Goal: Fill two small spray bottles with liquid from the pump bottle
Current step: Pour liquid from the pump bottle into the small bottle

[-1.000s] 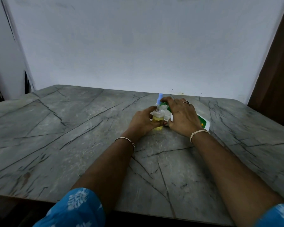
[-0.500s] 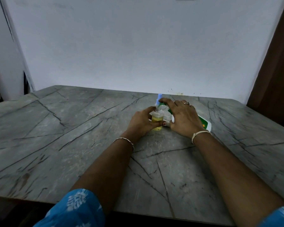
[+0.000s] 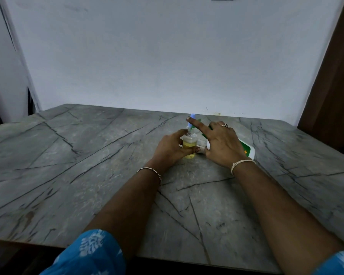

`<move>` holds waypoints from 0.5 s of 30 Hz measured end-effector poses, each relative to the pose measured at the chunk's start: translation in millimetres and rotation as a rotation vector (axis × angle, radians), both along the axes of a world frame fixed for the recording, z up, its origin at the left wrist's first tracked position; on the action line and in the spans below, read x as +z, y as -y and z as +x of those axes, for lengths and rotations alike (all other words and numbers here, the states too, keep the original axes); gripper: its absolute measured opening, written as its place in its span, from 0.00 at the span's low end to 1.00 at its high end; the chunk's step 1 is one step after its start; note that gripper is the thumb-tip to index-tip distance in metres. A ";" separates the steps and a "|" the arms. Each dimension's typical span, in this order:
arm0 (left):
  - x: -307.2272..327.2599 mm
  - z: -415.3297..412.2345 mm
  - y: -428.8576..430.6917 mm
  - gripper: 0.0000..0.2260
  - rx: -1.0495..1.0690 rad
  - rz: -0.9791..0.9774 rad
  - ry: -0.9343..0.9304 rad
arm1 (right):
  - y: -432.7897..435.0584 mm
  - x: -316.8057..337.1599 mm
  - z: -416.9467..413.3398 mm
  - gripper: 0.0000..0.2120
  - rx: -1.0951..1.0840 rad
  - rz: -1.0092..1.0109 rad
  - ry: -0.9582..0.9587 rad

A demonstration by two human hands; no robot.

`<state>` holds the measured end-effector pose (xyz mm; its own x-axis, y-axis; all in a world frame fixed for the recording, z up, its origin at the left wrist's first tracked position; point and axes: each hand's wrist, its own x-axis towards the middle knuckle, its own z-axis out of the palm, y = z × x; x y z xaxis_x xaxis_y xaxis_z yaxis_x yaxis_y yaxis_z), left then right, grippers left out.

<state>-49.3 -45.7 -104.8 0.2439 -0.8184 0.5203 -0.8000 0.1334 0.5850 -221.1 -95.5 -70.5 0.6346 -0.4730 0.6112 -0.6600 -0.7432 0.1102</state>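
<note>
Veined bench [image 3: 87, 155]: left grip [image 3: 170, 149] clamps upright spray bottle [image 3: 189, 142], pump spout [image 3: 192, 116] directly above (right grip [image 3: 220, 143] splayed, forefinger [image 3: 197, 125] atop).

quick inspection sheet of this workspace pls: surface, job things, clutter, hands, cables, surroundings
surface: grey stone table with dark veins
job's things: small spray bottle upright, part filled with yellow liquid; white and green pump bottle leaning toward it, blue pump head above its neck; second spray bottle not clearly seen
clutter: nothing seen
hands: left hand grips the small spray bottle; right hand lies over the pump bottle, index finger straight at the pump head
cables: nothing seen
surroundings: white wall, brown wooden panel at right
</note>
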 end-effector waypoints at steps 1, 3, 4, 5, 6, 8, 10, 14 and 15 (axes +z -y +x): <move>-0.2 -0.2 0.2 0.34 -0.001 0.000 0.001 | -0.4 0.3 -0.3 0.46 -0.003 -0.003 -0.006; -0.2 -0.8 -0.2 0.33 -0.001 -0.009 -0.004 | -0.5 0.9 0.4 0.44 -0.006 0.014 -0.003; 0.1 -0.9 -0.5 0.33 -0.002 -0.016 -0.006 | -0.3 1.3 1.2 0.42 -0.008 0.030 0.003; 0.3 -0.9 -0.7 0.32 -0.002 -0.022 -0.007 | -0.2 1.4 2.1 0.41 -0.009 0.046 0.010; 0.6 -0.9 -0.9 0.32 -0.002 -0.025 -0.008 | 0.0 1.4 2.9 0.40 -0.008 0.056 0.016; 0.9 -0.8 -0.9 0.32 0.001 -0.029 -0.009 | -0.2 0.9 4.3 0.39 -0.006 0.063 0.025; 0.7 -0.7 -0.6 0.32 -0.002 -0.031 -0.003 | -0.7 1.0 5.7 0.37 -0.007 0.059 0.036; 0.4 -0.1 0.7 0.32 0.000 -0.022 0.004 | -1.7 1.5 9.0 0.35 -0.008 0.045 0.061; 0.4 0.1 0.8 0.32 0.004 -0.020 0.005 | -1.7 1.5 9.4 0.35 -0.006 0.045 0.063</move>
<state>-49.2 -46.6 -104.4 0.2440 -0.8072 0.5375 -0.8036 0.1420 0.5779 -211.7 -93.9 -69.0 0.5928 -0.5043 0.6279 -0.6689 -0.7425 0.0351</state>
